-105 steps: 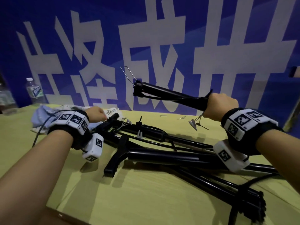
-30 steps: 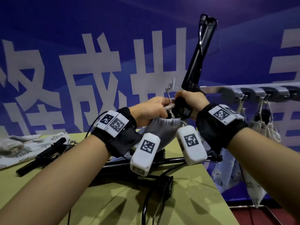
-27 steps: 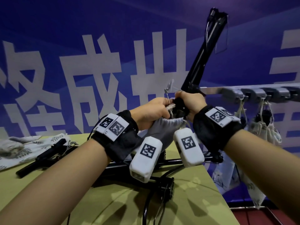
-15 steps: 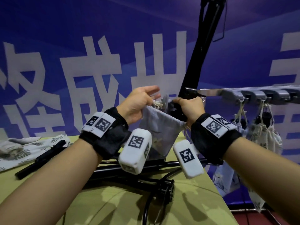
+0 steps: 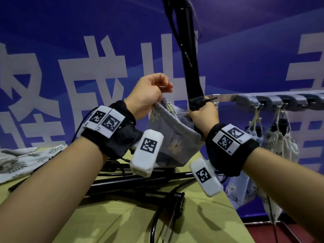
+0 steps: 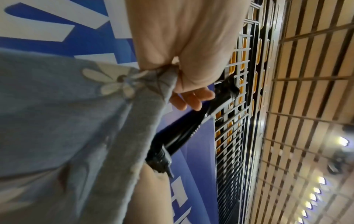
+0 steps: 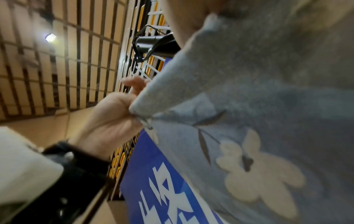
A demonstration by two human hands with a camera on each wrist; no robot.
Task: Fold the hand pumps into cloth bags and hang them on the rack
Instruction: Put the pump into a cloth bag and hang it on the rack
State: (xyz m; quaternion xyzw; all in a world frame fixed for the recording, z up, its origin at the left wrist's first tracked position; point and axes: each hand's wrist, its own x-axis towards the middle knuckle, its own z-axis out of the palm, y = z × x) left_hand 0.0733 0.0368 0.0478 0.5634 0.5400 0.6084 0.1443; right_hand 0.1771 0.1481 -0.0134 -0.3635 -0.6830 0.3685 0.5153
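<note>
Hand pump [image 5: 190,55]: long axis near upright at frame centre, lower end at the cloth bag [image 5: 172,137] mouth. Your right hand [image 5: 204,114] clenches pump base and bag rim together; your left hand [image 5: 149,95] pinches the opposite rim, held open.

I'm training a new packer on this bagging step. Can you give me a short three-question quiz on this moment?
1. True or false: the left hand pinches the rim of the cloth bag.
2. What does the right hand hold upright? A) water bottle B) hand pump C) hook
3. Where do the filled bags hang?

Key: 1 true; 2 B; 3 on the rack hooks, at the right.
</note>
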